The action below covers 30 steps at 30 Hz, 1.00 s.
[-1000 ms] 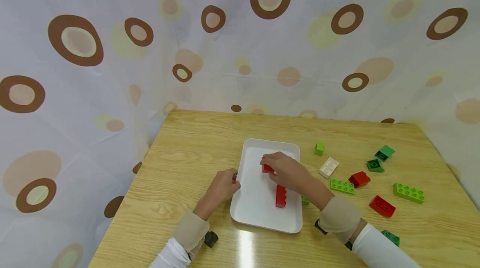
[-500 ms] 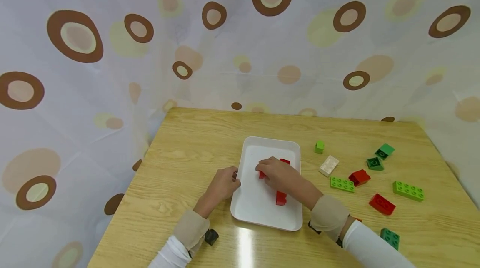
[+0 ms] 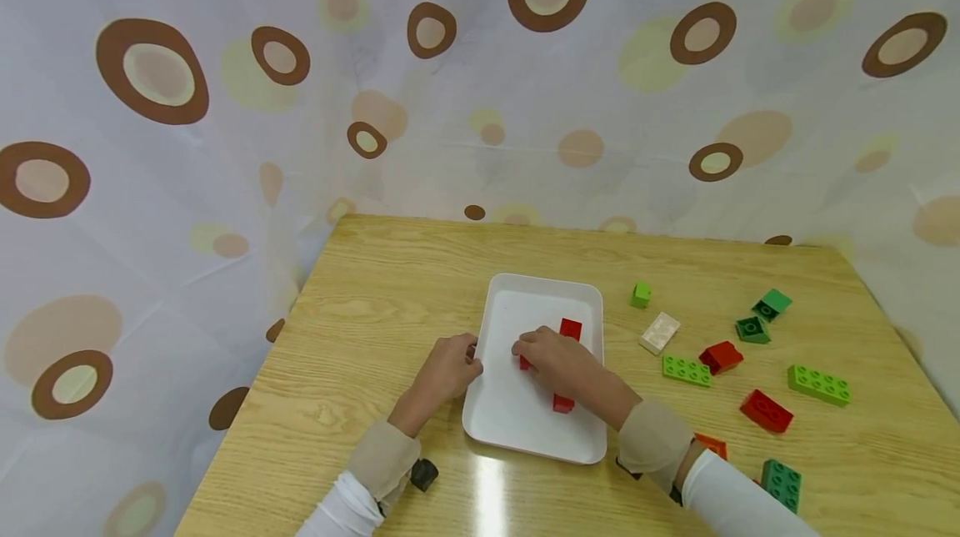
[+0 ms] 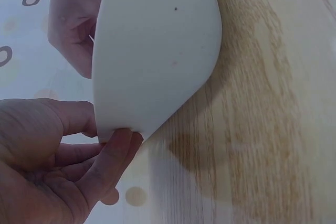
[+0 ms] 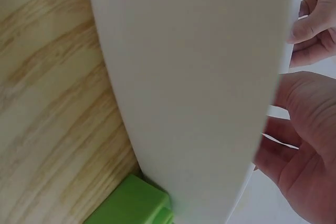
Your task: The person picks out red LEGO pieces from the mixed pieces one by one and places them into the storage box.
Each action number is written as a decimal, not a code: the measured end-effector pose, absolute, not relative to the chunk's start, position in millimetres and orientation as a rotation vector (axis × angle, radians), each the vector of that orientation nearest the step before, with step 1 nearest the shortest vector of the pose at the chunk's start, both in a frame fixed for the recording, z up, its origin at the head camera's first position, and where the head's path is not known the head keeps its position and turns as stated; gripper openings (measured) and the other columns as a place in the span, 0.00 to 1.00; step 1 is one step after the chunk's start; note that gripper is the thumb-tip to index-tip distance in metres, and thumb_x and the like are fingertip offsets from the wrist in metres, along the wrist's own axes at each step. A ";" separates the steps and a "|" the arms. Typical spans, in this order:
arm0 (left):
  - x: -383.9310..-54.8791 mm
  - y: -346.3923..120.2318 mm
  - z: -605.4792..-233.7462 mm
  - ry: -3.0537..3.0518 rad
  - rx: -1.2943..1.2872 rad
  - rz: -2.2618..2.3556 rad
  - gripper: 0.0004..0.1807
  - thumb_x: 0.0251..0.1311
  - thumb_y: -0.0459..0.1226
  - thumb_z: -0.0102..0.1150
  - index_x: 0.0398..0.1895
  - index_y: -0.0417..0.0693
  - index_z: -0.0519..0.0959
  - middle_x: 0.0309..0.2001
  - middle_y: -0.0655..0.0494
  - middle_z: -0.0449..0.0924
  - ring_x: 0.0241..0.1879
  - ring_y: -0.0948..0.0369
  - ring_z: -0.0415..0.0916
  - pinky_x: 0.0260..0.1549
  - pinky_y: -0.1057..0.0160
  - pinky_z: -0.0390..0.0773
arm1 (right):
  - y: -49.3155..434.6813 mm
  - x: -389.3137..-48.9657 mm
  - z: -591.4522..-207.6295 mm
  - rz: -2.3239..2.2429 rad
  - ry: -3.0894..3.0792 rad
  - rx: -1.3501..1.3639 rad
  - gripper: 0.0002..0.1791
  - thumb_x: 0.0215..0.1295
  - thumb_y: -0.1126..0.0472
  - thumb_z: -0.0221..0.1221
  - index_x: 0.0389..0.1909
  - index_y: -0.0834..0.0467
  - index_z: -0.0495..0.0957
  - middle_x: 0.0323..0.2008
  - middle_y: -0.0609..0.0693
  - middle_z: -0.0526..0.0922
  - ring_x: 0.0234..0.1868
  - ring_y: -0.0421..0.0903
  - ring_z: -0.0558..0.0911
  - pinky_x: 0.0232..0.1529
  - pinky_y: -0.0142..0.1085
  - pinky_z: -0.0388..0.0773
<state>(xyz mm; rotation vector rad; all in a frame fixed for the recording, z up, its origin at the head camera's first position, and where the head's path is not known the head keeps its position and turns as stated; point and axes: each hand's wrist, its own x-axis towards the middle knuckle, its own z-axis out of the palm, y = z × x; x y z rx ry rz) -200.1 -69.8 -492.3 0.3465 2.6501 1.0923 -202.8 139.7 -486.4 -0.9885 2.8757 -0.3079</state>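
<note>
My left hand [image 3: 446, 370] pinches the left rim of a white tray [image 3: 502, 424]; in the left wrist view, the left hand's fingers [image 4: 118, 150] press against the tray wall [image 4: 157, 51]. Over the tray's middle, my right hand [image 3: 558, 363] holds a red toy brick [image 3: 524, 363], mostly hidden under the fingertips. Two more red bricks lie in the tray: a far one [image 3: 571, 328] by the right wall and a near one [image 3: 562, 404] partly covered by the hand. The right wrist view shows the right hand [image 5: 310, 135] behind the tray wall, its brick hidden.
Right of the tray lie a small lime brick [image 3: 641, 295], a whitish brick [image 3: 660, 333], lime bricks [image 3: 686, 370], red bricks [image 3: 765, 411] and dark green ones [image 3: 782, 483]. An orange brick [image 3: 712, 444] sits by the right wrist. A patterned cloth [image 3: 480, 103] hangs behind the table.
My right hand has moved a little left and nearer within the tray, with the red brick. The far red brick has come into view behind it. The left hand stays on the rim.
</note>
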 end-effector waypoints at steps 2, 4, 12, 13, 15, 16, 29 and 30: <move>-200.1 -70.1 -492.1 2.647 0.342 1.093 0.16 0.63 0.27 0.58 0.53 0.30 0.78 0.41 0.43 0.83 0.40 0.52 0.82 0.35 0.59 0.83 | 139.5 -202.0 -487.2 -0.310 2.888 -0.993 0.14 0.62 0.68 0.66 0.49 0.58 0.83 0.51 0.55 0.84 0.54 0.55 0.80 0.55 0.45 0.78; -200.4 -70.4 -492.2 2.652 0.340 1.086 0.16 0.63 0.27 0.58 0.53 0.30 0.78 0.41 0.43 0.83 0.40 0.52 0.82 0.35 0.59 0.83 | 140.0 -200.8 -487.0 -0.319 2.906 -1.012 0.16 0.61 0.68 0.67 0.51 0.59 0.83 0.52 0.56 0.83 0.55 0.56 0.79 0.55 0.46 0.78; -200.1 -70.2 -493.0 2.665 0.340 1.076 0.16 0.63 0.27 0.58 0.53 0.31 0.79 0.42 0.42 0.83 0.41 0.52 0.82 0.36 0.59 0.83 | 156.8 -194.4 -475.9 -0.400 3.035 -0.910 0.19 0.62 0.61 0.67 0.54 0.58 0.80 0.57 0.57 0.79 0.60 0.56 0.75 0.53 0.47 0.79; -200.0 -70.1 -493.0 2.664 0.343 1.081 0.16 0.63 0.27 0.58 0.53 0.30 0.78 0.42 0.42 0.83 0.40 0.51 0.82 0.36 0.59 0.83 | 161.3 -193.7 -474.0 -0.403 3.056 -0.869 0.18 0.62 0.61 0.67 0.53 0.58 0.81 0.57 0.57 0.79 0.60 0.56 0.75 0.52 0.47 0.80; -199.6 -70.1 -493.3 2.662 0.348 1.089 0.16 0.63 0.27 0.58 0.53 0.30 0.78 0.41 0.42 0.83 0.40 0.51 0.82 0.36 0.59 0.83 | 171.0 -192.4 -470.5 -0.384 3.094 -0.785 0.17 0.62 0.62 0.67 0.52 0.59 0.81 0.55 0.57 0.80 0.59 0.57 0.75 0.50 0.48 0.81; -199.3 -70.0 -493.5 2.662 0.347 1.091 0.15 0.63 0.27 0.58 0.53 0.30 0.78 0.41 0.42 0.83 0.40 0.51 0.82 0.36 0.59 0.83 | 176.1 -191.7 -468.7 -0.376 3.108 -0.734 0.17 0.62 0.62 0.67 0.52 0.60 0.81 0.54 0.58 0.80 0.59 0.57 0.75 0.50 0.48 0.81; -197.3 -69.0 -490.5 2.678 0.347 1.092 0.15 0.63 0.27 0.58 0.52 0.30 0.79 0.41 0.41 0.83 0.41 0.51 0.82 0.37 0.57 0.83 | 248.1 -183.7 -452.5 -0.525 3.234 -0.137 0.19 0.68 0.66 0.57 0.57 0.70 0.75 0.55 0.73 0.75 0.51 0.68 0.77 0.35 0.55 0.82; -197.2 -68.6 -490.4 2.678 0.347 1.090 0.15 0.63 0.28 0.58 0.52 0.30 0.79 0.42 0.41 0.83 0.41 0.51 0.82 0.37 0.57 0.83 | 255.1 -182.8 -452.2 -0.545 3.244 -0.115 0.19 0.68 0.67 0.57 0.57 0.71 0.75 0.54 0.74 0.74 0.46 0.67 0.78 0.30 0.53 0.81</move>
